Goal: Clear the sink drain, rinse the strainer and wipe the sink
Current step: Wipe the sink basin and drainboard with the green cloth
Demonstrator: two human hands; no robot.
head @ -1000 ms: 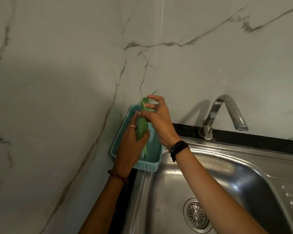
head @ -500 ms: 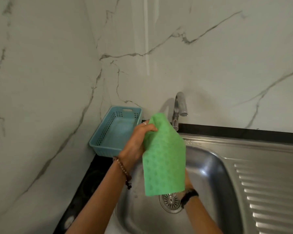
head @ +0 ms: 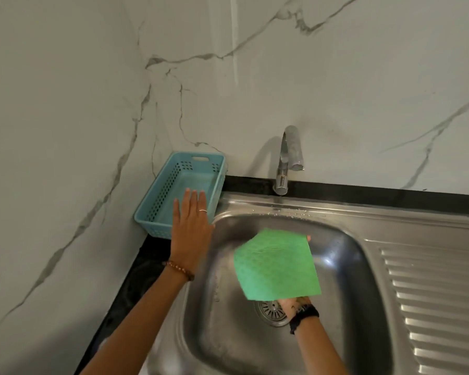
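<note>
A green cloth point(head: 277, 265) lies spread flat over my right hand point(head: 295, 303) above the steel sink basin point(head: 228, 334). The cloth hides most of that hand; only a fingertip at its top right corner and the heel near the black wristband show. The drain strainer point(head: 270, 311) sits in the basin floor, partly covered by the cloth and wrist. My left hand point(head: 191, 226) is flat and open, fingers together, held over the sink's left rim and the near end of the blue basket point(head: 157, 201). It holds nothing.
The chrome tap point(head: 289, 158) stands at the back of the sink, with water drops on the rim below it. A ribbed steel draining board point(head: 431, 307) runs to the right. Marble walls close off the back and left. Black counter edges the sink.
My left hand has let go of the green cloth and moved left over the basket end. The cloth now lies flat on my right hand over the basin.
</note>
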